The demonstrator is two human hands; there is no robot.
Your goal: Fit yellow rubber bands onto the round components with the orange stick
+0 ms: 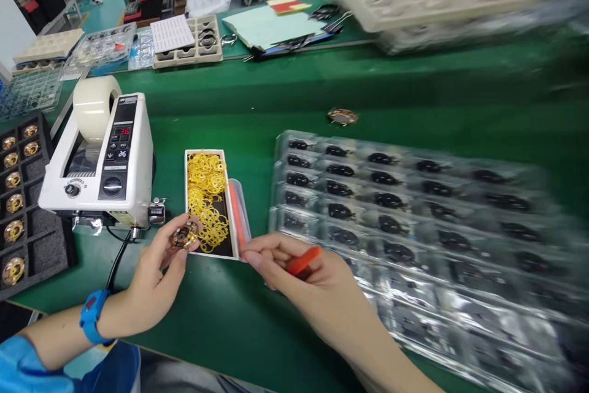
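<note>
My left hand [154, 273] pinches a small round gold-coloured metal part [184, 236] between thumb and fingers, just left of a narrow white box [210, 154] full of thin yellow rings [208, 200]. My right hand [294, 273] is closed round an orange pen-like tool [304, 260], its fingertips near the box's near right corner. A clear plastic tube with an orange insert [239, 215] lies along the box's right side. A blue band [92, 316] is on my left wrist.
A white tape dispenser [103, 160] with a tape roll stands at left, its cable running toward me. A black foam tray [21, 209] of gold parts lies at far left. Clear blister trays [414, 221] of dark parts cover the right. One loose part [343, 116] rests farther back.
</note>
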